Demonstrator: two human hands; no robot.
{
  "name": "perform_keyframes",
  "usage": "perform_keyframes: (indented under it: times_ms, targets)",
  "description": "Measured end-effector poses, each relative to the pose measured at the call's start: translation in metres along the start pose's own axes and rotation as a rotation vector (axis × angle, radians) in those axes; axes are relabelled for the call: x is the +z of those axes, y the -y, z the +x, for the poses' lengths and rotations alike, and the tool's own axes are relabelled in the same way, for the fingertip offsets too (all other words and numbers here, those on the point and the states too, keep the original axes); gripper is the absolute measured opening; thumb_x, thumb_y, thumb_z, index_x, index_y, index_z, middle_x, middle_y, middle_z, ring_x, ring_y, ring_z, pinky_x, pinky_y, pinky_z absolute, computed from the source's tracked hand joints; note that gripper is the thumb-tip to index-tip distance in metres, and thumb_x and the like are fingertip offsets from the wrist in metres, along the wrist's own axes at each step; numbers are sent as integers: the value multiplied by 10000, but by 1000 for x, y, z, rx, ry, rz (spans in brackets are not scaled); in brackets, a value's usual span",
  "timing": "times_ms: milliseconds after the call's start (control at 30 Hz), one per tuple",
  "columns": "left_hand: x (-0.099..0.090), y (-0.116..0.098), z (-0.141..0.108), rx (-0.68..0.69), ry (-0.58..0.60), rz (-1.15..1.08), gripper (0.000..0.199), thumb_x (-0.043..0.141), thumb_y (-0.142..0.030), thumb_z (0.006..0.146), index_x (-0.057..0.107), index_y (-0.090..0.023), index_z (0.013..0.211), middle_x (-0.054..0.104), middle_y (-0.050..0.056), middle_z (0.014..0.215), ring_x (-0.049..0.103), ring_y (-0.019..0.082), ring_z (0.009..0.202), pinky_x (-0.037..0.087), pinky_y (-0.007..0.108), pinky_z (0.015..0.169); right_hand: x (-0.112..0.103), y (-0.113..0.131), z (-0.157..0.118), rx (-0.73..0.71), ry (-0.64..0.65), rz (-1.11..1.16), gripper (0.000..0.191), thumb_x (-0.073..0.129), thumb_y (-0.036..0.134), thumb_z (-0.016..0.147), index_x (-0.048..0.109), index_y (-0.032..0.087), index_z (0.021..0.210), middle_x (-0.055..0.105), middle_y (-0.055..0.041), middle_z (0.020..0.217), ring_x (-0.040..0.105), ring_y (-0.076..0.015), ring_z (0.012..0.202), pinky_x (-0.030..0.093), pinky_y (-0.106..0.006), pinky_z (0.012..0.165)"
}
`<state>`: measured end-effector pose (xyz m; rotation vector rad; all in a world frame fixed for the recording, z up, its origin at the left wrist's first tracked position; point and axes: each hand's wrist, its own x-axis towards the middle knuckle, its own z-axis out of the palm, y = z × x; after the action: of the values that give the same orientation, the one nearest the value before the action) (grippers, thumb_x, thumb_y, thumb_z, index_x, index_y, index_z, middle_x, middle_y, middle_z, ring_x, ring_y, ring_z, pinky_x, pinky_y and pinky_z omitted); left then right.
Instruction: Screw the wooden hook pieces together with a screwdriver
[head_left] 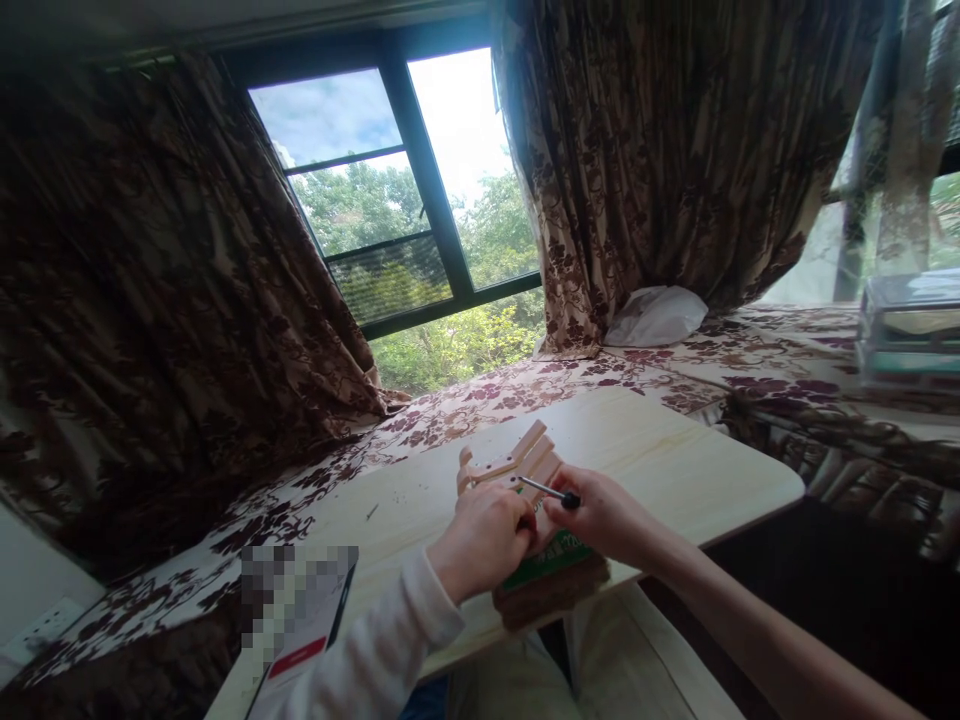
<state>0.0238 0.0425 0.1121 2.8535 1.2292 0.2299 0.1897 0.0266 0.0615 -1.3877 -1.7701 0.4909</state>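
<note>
A pale wooden piece [510, 462] with small dark holes and angled arms rests over a green and brown box [551, 575] near the table's front edge. My left hand [487, 535] is closed at the near side of the wooden piece, its fingertips partly hidden; what it grips I cannot make out. My right hand [604, 510] is closed around the black handle of a screwdriver [544, 489]. The thin metal shaft points left, its tip at the wooden piece.
The light table [697, 455] carries small dark bits and a thin item [372, 512] left of the hands. A flat package with a red label [298, 655] lies at front left. Behind are a white plastic bag [656, 316], a clear box [911, 335], curtains and a window.
</note>
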Motion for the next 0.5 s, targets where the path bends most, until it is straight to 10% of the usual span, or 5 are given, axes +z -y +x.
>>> perform_keyframes:
  times_ms: [300, 500]
  targets:
    - [1, 0, -1, 2, 7, 4, 174, 510, -209, 704, 678, -225, 663, 661, 6, 684, 579, 153, 728, 397, 287, 780, -50, 8, -36, 3, -33, -251, 320, 522, 444, 799, 547, 232, 1038, 634, -17, 705, 572, -190, 647, 363, -276, 612]
    - [2, 2, 0, -5, -1, -12, 188, 502, -211, 698, 690, -227, 692, 665, 4, 710, 572, 142, 721, 394, 274, 753, -88, 22, -34, -274, 281, -330, 214, 532, 200, 745, 593, 261, 941, 651, 12, 769, 583, -162, 697, 358, -238, 621]
